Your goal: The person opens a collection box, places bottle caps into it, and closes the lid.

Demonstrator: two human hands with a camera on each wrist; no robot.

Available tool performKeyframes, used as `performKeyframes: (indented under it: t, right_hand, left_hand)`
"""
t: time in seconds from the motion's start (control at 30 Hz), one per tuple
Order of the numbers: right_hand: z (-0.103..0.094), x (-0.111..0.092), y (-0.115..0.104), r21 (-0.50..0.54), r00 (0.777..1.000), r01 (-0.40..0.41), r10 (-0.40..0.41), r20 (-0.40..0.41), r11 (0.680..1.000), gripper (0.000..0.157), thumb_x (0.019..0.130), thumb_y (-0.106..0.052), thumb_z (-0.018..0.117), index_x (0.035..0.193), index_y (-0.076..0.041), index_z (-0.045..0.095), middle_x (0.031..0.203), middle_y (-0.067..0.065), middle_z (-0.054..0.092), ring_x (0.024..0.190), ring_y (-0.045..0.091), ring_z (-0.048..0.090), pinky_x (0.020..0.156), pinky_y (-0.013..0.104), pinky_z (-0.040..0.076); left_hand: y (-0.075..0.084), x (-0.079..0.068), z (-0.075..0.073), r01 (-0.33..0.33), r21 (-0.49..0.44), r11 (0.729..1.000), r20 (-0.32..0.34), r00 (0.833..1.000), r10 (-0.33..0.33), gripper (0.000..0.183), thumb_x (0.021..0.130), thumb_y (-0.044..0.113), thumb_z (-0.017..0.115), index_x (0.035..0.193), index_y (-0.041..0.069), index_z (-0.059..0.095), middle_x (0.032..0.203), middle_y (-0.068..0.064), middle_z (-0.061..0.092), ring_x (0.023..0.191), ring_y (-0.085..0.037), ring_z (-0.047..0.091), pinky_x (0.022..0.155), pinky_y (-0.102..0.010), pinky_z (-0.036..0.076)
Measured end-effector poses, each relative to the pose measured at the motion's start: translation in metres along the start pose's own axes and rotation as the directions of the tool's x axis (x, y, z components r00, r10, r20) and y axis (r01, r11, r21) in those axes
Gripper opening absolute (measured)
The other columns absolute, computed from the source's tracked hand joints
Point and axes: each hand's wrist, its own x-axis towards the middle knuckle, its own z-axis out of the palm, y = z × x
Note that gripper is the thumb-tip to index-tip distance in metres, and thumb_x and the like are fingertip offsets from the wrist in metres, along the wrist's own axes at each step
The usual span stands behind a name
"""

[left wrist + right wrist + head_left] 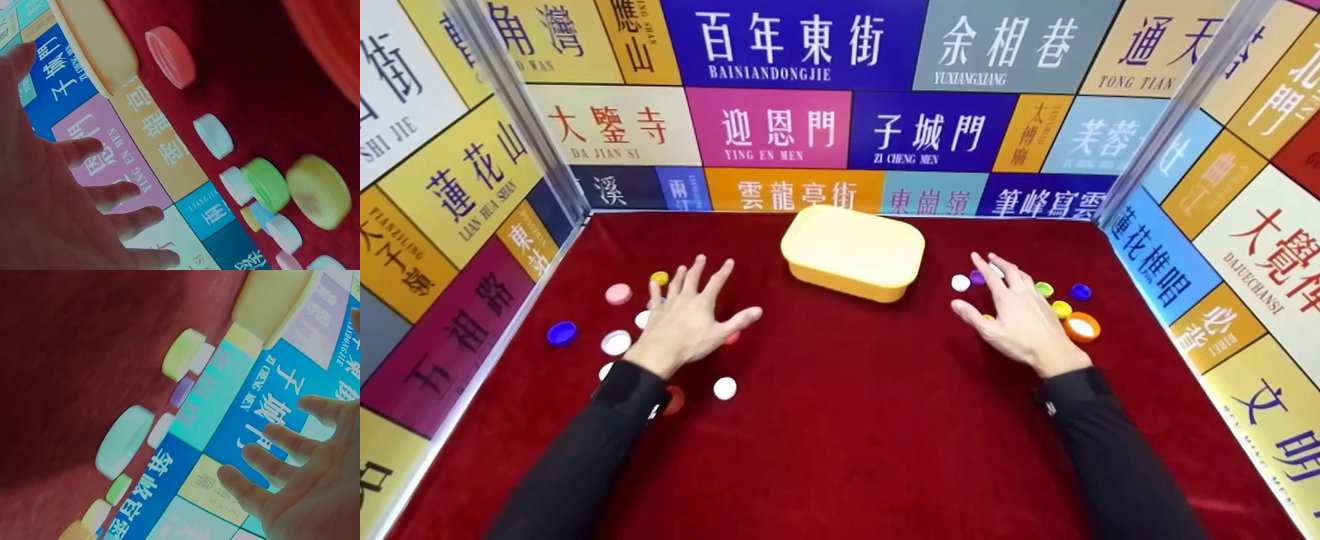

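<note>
Left hand (682,322) and right hand (1024,319) hold nothing — caps (562,333) flat, yellow box (853,251) crosswise (right end nearer).

Small round caps, two loose scatters on red-covered bench (840,420). Left scatter: blue cap (562,334) outermost, pink cap (619,293) and yellow cap (660,278) farther back, pale-rimmed cap (616,343) inward of blue one. Plain white cap (725,388) apart, nearer front; red cap (675,402) near it, partly hidden. Right scatter: small white cap (961,283) just beside purple cap (976,277); bright green cap (1043,289); lemon cap (1062,309) close by orange cap (1082,328), white in middle.
</note>
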Motion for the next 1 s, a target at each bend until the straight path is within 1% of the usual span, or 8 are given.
performKeyframes:
  t: [0.2, 0.37, 0.5, 0.63, 0.7, 0.83, 0.93, 1.0]
  right_hand:
    - [0.005, 0.012, -0.013, 0.077, 0.999, -0.032, 0.031, 0.014, 0.996, 0.093, 0.111, -0.069, 0.066, 0.185, -0.022, 0.035, 0.188, 0.022, 0.036, 0.17, 0.05, 0.038, 0.135, 0.077, 0.041]
    - [0.011, 0.021, -0.02, 0.116, 0.999, -0.033, 0.034, -0.001, 0.993, 0.086, 0.113, -0.062, 0.067, 0.182, -0.018, 0.04, 0.183, 0.023, 0.042, 0.171, 0.047, 0.039, 0.138, 0.071, 0.04]
    - [0.016, 0.031, -0.025, 0.161, 0.999, -0.029, 0.033, -0.021, 0.987, 0.082, 0.114, -0.054, 0.07, 0.18, -0.014, 0.044, 0.177, 0.025, 0.047, 0.166, 0.047, 0.046, 0.14, 0.066, 0.039]
    - [0.022, 0.041, -0.032, 0.22, 0.998, -0.038, 0.05, -0.049, 0.975, 0.077, 0.115, -0.047, 0.072, 0.178, -0.01, 0.046, 0.173, 0.027, 0.05, 0.16, 0.047, 0.052, 0.14, 0.065, 0.04]
    - [0.025, 0.046, -0.036, 0.247, 0.996, -0.046, 0.064, -0.062, 0.968, 0.075, 0.115, -0.044, 0.073, 0.176, -0.009, 0.048, 0.171, 0.028, 0.052, 0.153, 0.048, 0.057, 0.136, 0.064, 0.044]
    - [0.033, 0.054, -0.043, 0.292, 0.993, -0.065, 0.091, -0.077, 0.954, 0.071, 0.115, -0.039, 0.074, 0.173, -0.006, 0.051, 0.163, 0.031, 0.057, 0.14, 0.05, 0.066, 0.123, 0.062, 0.055]
    - [0.038, 0.059, -0.048, 0.311, 0.99, -0.09, 0.119, -0.076, 0.946, 0.07, 0.114, -0.038, 0.073, 0.172, -0.005, 0.053, 0.159, 0.031, 0.059, 0.136, 0.048, 0.07, 0.118, 0.061, 0.059]
    - [0.04, 0.062, -0.052, 0.316, 0.987, -0.113, 0.144, -0.075, 0.942, 0.069, 0.114, -0.037, 0.073, 0.171, -0.004, 0.053, 0.158, 0.03, 0.061, 0.136, 0.048, 0.071, 0.119, 0.06, 0.059]
  left_hand:
    - [0.013, 0.014, 0.001, 0.014, -0.072, 0.997, 0.0, 1.0, -0.014, 0.109, 0.103, 0.092, 0.055, 0.187, 0.028, 0.028, 0.195, -0.023, 0.018, 0.178, -0.057, 0.021, 0.142, -0.086, 0.005]
    - [0.027, 0.026, 0.005, -0.004, -0.125, 0.992, 0.002, 1.0, 0.005, 0.106, 0.104, 0.086, 0.06, 0.187, 0.027, 0.029, 0.194, -0.022, 0.021, 0.178, -0.054, 0.024, 0.142, -0.085, 0.01]
    - [0.037, 0.034, 0.008, -0.003, -0.147, 0.989, 0.011, 1.0, 0.004, 0.104, 0.105, 0.082, 0.063, 0.187, 0.026, 0.029, 0.194, -0.022, 0.023, 0.178, -0.052, 0.026, 0.143, -0.083, 0.014]
    - [0.048, 0.044, 0.009, -0.004, -0.171, 0.985, -0.007, 1.0, 0.003, 0.102, 0.106, 0.078, 0.065, 0.186, 0.024, 0.031, 0.192, -0.022, 0.027, 0.175, -0.052, 0.034, 0.143, -0.08, 0.019]
    - [0.052, 0.05, 0.01, -0.005, -0.188, 0.982, -0.021, 1.0, 0.001, 0.1, 0.107, 0.076, 0.065, 0.186, 0.022, 0.032, 0.191, -0.023, 0.029, 0.172, -0.052, 0.039, 0.143, -0.079, 0.023]
    - [0.059, 0.06, 0.013, 0.007, -0.23, 0.973, -0.047, 0.999, -0.018, 0.095, 0.11, 0.071, 0.066, 0.184, 0.02, 0.035, 0.187, -0.024, 0.036, 0.166, -0.052, 0.048, 0.139, -0.076, 0.036]
    - [0.064, 0.067, 0.017, 0.014, -0.271, 0.962, -0.064, 0.997, -0.033, 0.092, 0.111, 0.065, 0.068, 0.184, 0.018, 0.037, 0.184, -0.025, 0.041, 0.163, -0.049, 0.052, 0.136, -0.071, 0.044]
    - [0.066, 0.072, 0.019, 0.013, -0.295, 0.955, -0.077, 0.996, -0.038, 0.09, 0.112, 0.061, 0.069, 0.183, 0.014, 0.038, 0.182, -0.026, 0.043, 0.163, -0.047, 0.054, 0.135, -0.067, 0.047]
